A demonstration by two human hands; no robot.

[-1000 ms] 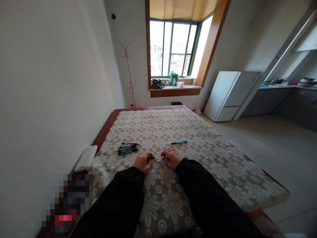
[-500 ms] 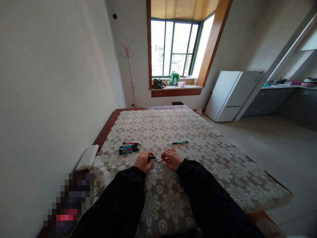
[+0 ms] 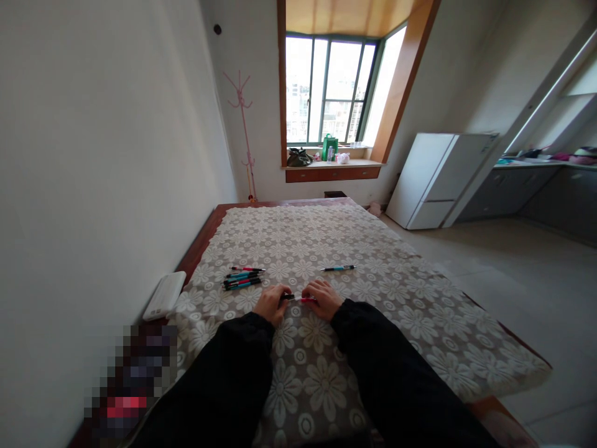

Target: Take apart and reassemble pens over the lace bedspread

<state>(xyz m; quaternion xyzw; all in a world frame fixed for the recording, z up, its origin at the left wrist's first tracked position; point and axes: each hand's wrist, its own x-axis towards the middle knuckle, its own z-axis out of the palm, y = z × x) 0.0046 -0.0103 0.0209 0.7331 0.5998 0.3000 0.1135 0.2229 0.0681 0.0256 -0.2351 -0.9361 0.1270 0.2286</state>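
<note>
My left hand (image 3: 273, 303) is closed on a black pen part (image 3: 288, 297) just above the flowered tablecloth (image 3: 321, 379). Facing it, my right hand (image 3: 323, 298) grips a red pen part (image 3: 308, 300). A thin pale piece spans the short gap between the two parts; whether they touch is too small to tell. Several pens (image 3: 242, 283), blue, black and red, lie in a pile beyond my left hand. One blue and black pen (image 3: 339, 268) lies alone beyond my right hand.
At the table's left edge is a white box-shaped device (image 3: 165, 295), with a blurred-out patch nearer me. The wall runs close along the left side. A white fridge (image 3: 431, 180) and a window stand farther off.
My right hand has moved slightly left with the red part, and the gap between the two parts is shorter. My left hand has hardly moved.
</note>
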